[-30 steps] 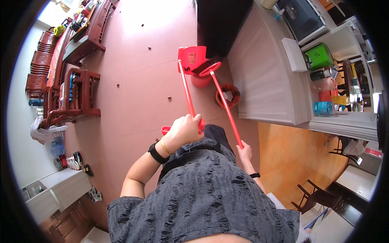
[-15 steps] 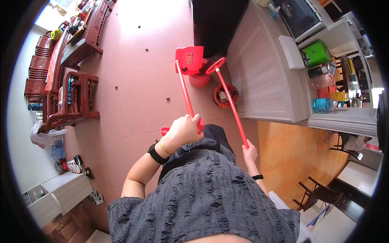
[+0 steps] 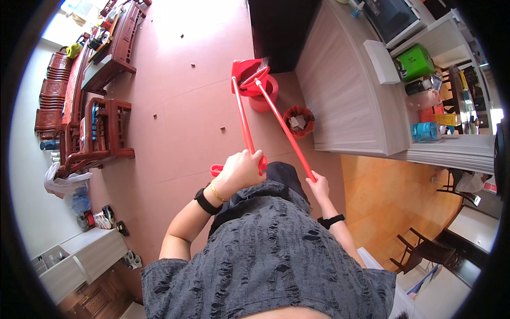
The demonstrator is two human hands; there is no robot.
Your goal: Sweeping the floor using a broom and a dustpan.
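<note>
My left hand is wrapped round the red handle of a dustpan. The pan is held out ahead of me, above a red bucket. Lower down, my right hand grips the red stick of a broom. The broom's red head and bristles lie over the dustpan, hiding much of its inside. Just right of the bucket, a red-lined waste bin holds pale scraps. Small brown pieces are scattered on the pinkish tiled floor.
A pale wooden cabinet and a black upright surface border the floor on the right. Carved wooden chairs and a low table stand at the left. Shoes lie by a light cabinet at lower left.
The broom head has swung left from above the bin side onto the dustpan. My right hand has moved left and up with the stick; my left hand has stayed nearly still.
</note>
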